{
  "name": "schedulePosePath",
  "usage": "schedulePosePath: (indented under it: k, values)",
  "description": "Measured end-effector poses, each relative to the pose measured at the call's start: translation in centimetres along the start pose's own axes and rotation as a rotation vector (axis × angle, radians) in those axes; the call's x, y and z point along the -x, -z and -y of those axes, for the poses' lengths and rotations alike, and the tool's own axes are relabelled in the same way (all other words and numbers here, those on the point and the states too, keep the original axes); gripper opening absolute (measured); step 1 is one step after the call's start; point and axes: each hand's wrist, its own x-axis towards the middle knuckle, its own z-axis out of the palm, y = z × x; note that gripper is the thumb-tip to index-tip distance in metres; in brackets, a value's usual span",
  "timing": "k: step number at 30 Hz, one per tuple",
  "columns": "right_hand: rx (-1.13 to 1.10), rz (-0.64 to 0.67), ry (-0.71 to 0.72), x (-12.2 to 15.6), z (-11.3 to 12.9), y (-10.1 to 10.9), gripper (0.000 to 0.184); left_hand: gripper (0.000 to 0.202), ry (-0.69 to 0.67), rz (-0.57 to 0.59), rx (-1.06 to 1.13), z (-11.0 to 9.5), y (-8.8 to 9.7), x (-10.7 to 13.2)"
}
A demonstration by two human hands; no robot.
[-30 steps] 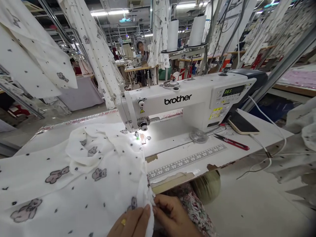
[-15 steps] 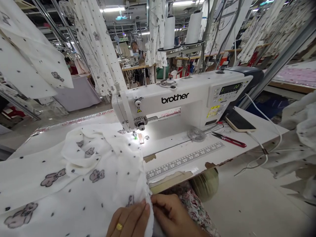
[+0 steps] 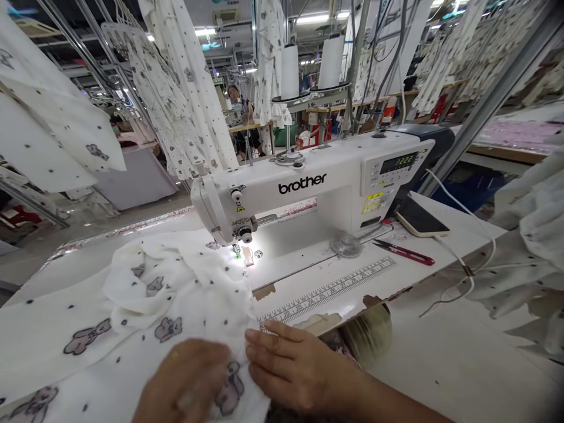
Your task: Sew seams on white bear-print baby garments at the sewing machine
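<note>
A white cloth with bear prints and dark dots [image 3: 150,323] lies bunched across the left of the sewing table, its right edge running up to the needle area. My right hand [image 3: 295,367] rests at that edge near the table's front, fingers stretched out flat and slightly apart, fingertips on the fabric; its thumb is hidden. Motion smears my left hand [image 3: 185,379] over the lower part of the cloth, so its fingers cannot be made out. Ahead stands a white Brother sewing machine [image 3: 304,188] with its lamp lighting the presser foot [image 3: 237,249].
On the table's right lie red-handled thread snips [image 3: 405,252], a phone [image 3: 423,217] with a white cable and a clear round plastic piece [image 3: 346,244]. A printed ruler [image 3: 326,291] runs along the front. Thread cones [image 3: 330,61] stand behind; printed garments [image 3: 189,88] hang at left.
My right hand has shifted up and flattened along the cloth's edge. My left hand has moved left, away from the edge, and blurred. The camera view has shifted slightly.
</note>
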Motion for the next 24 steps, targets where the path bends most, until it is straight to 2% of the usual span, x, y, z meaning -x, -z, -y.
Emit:
schedulePosePath:
  k: [2, 4, 6, 8, 9, 12, 14, 16, 17, 19, 21, 22, 24]
  values:
    - [0.002, 0.007, 0.062, -0.2, -0.4, -0.1, 0.012, 0.038, 0.274, 0.021, -0.094, 1.7, 0.4, -2.4]
    - [-0.026, -0.009, 0.082, -0.6, -0.9, 0.0, 0.013, 0.042, 0.434, 0.071, -0.266, 2.9, 0.2, -4.8]
    - [-0.091, -0.032, 0.069, -1.0, -1.3, 0.4, 0.015, 0.039, 0.442, 0.167, -0.386, 3.2, 0.0, -6.5]
    - [-0.154, -0.05, 0.033, -1.2, -1.6, 0.9, 0.017, 0.039, 0.4, 0.251, -0.438, 2.9, 0.4, -7.2]
    - [-0.176, -0.051, 0.013, -1.2, -1.8, 1.2, 0.018, 0.041, 0.395, 0.252, -0.457, 2.7, 0.9, -7.1]
    - [-0.242, -0.006, -0.042, -0.8, -2.1, 1.5, 0.021, 0.04, 0.432, 0.145, -0.547, 3.0, 3.0, -5.6]
    - [-0.308, 0.107, -0.041, -0.5, -2.4, 1.3, 0.021, 0.04, 0.435, 0.194, -0.561, 3.9, 3.6, -4.2]
    - [-0.354, 0.263, -0.013, -0.6, -2.8, 1.0, 0.014, 0.039, 0.369, 0.304, -0.538, 4.9, 3.3, -3.1]
    - [-0.37, 0.338, 0.006, -0.8, -3.1, 0.9, 0.01, 0.036, 0.308, 0.314, -0.533, 5.2, 2.9, -2.8]
    - [-0.407, 0.45, 0.049, -1.7, -4.0, 0.8, 0.008, 0.03, 0.141, 0.193, -0.557, 5.5, 2.1, -2.7]
    - [-0.468, 0.522, 0.101, -3.0, -5.0, 0.9, 0.011, 0.031, -0.04, 0.023, -0.578, 4.9, 1.3, -3.5]
    - [-0.495, 0.55, 0.122, -3.8, -5.5, 1.0, 0.013, 0.034, -0.129, -0.025, -0.569, 4.4, 0.9, -4.3]
    - [-0.546, 0.598, 0.162, -5.4, -6.6, 1.0, 0.016, 0.035, -0.303, -0.016, -0.517, 3.4, 0.2, -6.1]
